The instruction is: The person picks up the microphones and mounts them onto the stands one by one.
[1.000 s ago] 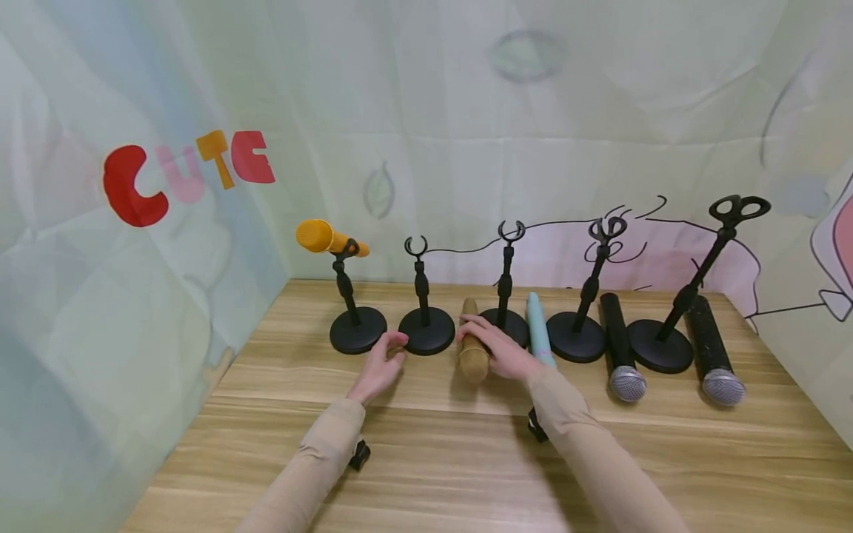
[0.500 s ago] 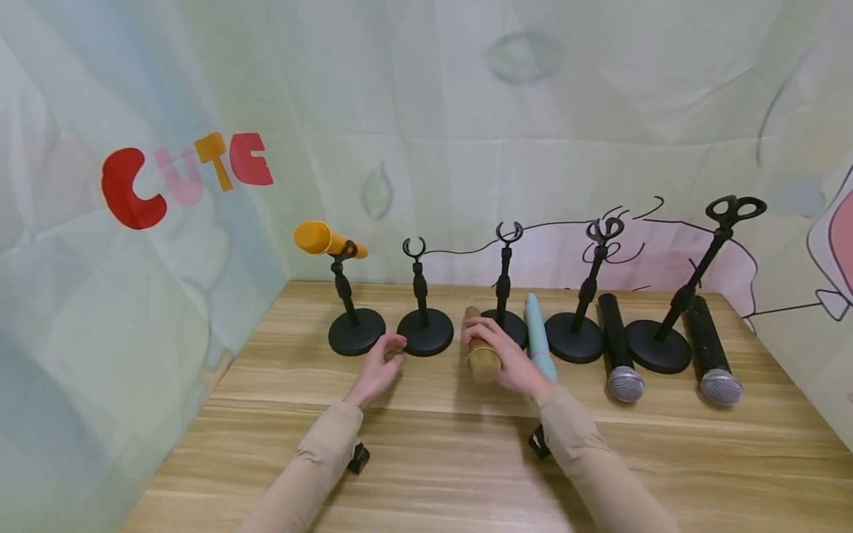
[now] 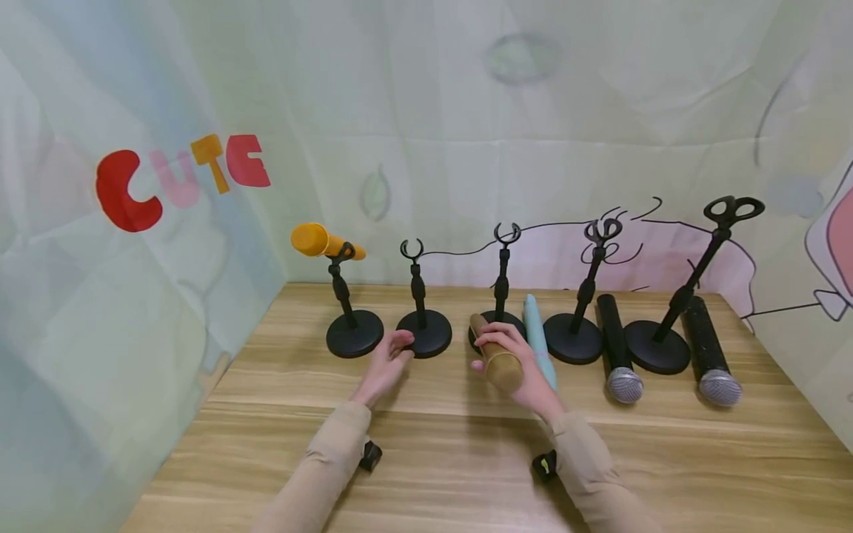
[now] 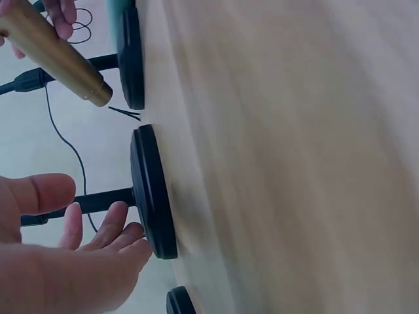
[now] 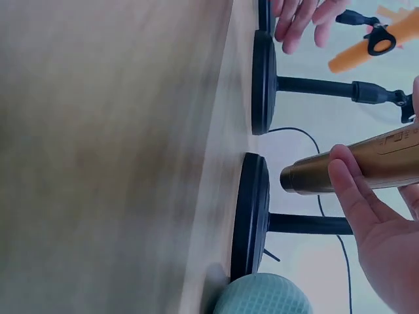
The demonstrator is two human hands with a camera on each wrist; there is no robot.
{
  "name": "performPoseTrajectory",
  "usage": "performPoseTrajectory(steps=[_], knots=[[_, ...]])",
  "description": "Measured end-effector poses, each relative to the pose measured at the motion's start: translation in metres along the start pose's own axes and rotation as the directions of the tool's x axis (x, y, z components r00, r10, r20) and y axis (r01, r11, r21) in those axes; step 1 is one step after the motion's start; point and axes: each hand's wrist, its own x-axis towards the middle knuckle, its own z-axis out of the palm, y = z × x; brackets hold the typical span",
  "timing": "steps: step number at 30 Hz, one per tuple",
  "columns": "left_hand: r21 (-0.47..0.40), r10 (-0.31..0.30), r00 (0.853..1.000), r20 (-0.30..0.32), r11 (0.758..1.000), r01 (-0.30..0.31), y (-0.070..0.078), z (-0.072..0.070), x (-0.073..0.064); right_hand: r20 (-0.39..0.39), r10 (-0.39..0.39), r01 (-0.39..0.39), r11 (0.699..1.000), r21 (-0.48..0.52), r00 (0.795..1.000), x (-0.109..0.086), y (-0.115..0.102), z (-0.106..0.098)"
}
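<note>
My right hand (image 3: 526,374) grips a gold-brown microphone (image 3: 504,370), its round head pointing toward me. It is raised off the table in front of the third stand (image 3: 503,277); the right wrist view shows its gold handle (image 5: 380,160) between fingers and thumb. Beside the base of the second stand (image 3: 418,289) is my left hand (image 3: 386,370), with nothing in it. Its fingers are loosely bent near that base (image 4: 154,193); whether they touch it I cannot tell. A yellow microphone (image 3: 323,240) lies in the clip of the leftmost stand (image 3: 343,292).
A light blue microphone (image 3: 538,340) lies just right of the third stand. Two more black stands (image 3: 589,285) (image 3: 693,285) stand to the right, with a black microphone (image 3: 616,344) and another black microphone (image 3: 711,352) beside them. A printed cloth (image 3: 400,170) hangs behind the wooden table (image 3: 453,474).
The right hand has lifted the gold-brown microphone from the table and brought it right and toward me, its handle tilting. The left hand has stayed near the second stand, shifting slightly.
</note>
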Motion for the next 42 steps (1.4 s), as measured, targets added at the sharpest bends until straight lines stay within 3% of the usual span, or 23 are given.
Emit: performPoseTrajectory(steps=[4, 12, 18, 23, 30, 42], knots=[[-0.042, 0.003, 1.000, -0.010, 0.999, -0.004, 0.005, 0.003, 0.005, -0.040, 0.014, -0.014, 1.000, -0.013, 0.999, -0.005, -0.006, -0.001], [-0.108, -0.021, 0.998, -0.058, 0.994, 0.014, 0.017, 0.006, 0.018, -0.118, -0.057, 0.055, 0.998, -0.020, 0.991, -0.009, -0.017, 0.002], [-0.136, -0.031, 0.997, -0.066, 0.990, 0.022, 0.022, 0.009, 0.024, -0.196, -0.094, 0.069, 0.989, -0.133, 0.976, -0.009, -0.031, 0.004], [-0.165, 0.006, 1.000, -0.027, 0.986, -0.010, 0.026, 0.011, 0.030, -0.255, -0.130, 0.100, 0.986, -0.130, 0.958, -0.006, -0.046, 0.003], [-0.118, 0.021, 0.999, 0.045, 0.993, -0.015, 0.030, 0.010, 0.034, -0.249, -0.104, 0.074, 0.989, -0.125, 0.963, -0.006, -0.051, 0.001], [-0.060, 0.033, 0.999, 0.039, 0.998, -0.031, 0.031, 0.007, 0.039, -0.247, -0.057, 0.030, 0.993, -0.110, 0.967, -0.007, -0.052, 0.000]])
